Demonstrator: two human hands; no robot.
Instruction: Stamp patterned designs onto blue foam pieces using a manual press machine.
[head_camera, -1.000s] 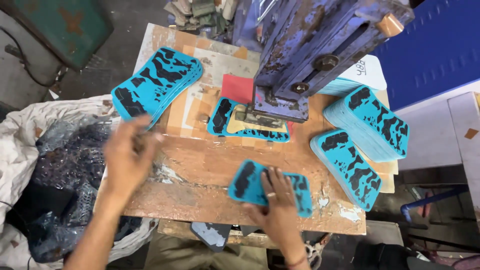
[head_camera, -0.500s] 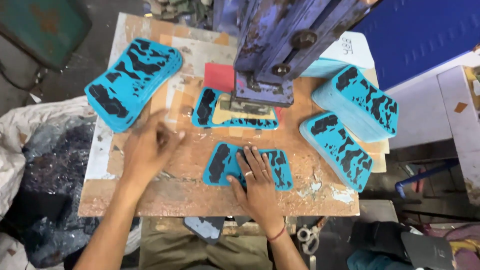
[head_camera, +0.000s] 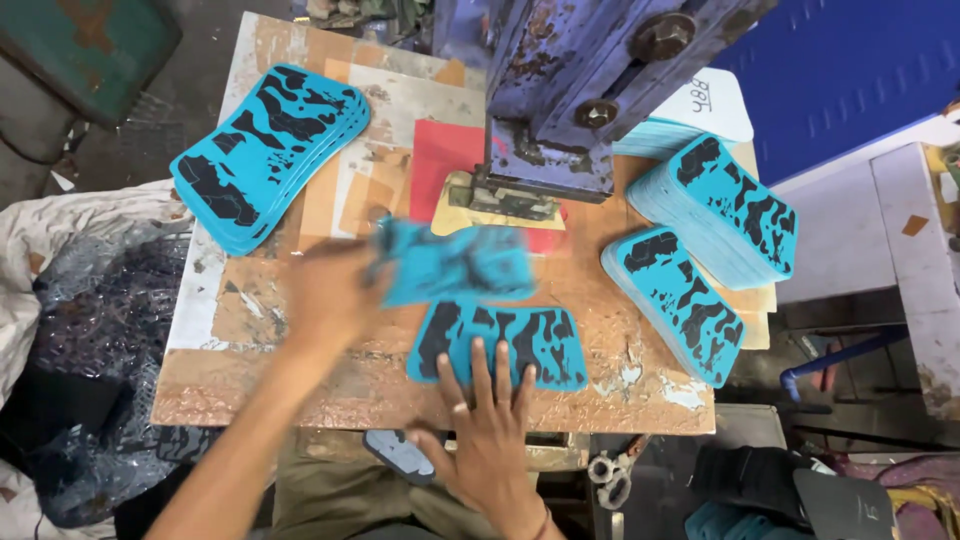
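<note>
My left hand (head_camera: 335, 290) is blurred with motion and grips a turquoise sheet with black blotches (head_camera: 455, 262) just in front of the purple press (head_camera: 570, 90). My right hand (head_camera: 485, 415) lies flat, fingers spread, on another turquoise and black sheet (head_camera: 500, 340) near the table's front edge. Under the press head sits a metal die (head_camera: 500, 198) on a yellowish pad over a red mat (head_camera: 440, 155).
A stack of the same sheets (head_camera: 265, 150) lies at the table's back left, and two more stacks (head_camera: 720, 205) (head_camera: 675, 300) stand at the right. Scissors (head_camera: 605, 475) hang below the wooden table's (head_camera: 250, 330) front edge. Bags of dark scraps (head_camera: 80, 330) sit at the left.
My left hand moved from the table's left side to the press and pulled the sheet there toward me. My right hand slid its sheet slightly inward and stays pressed on it.
</note>
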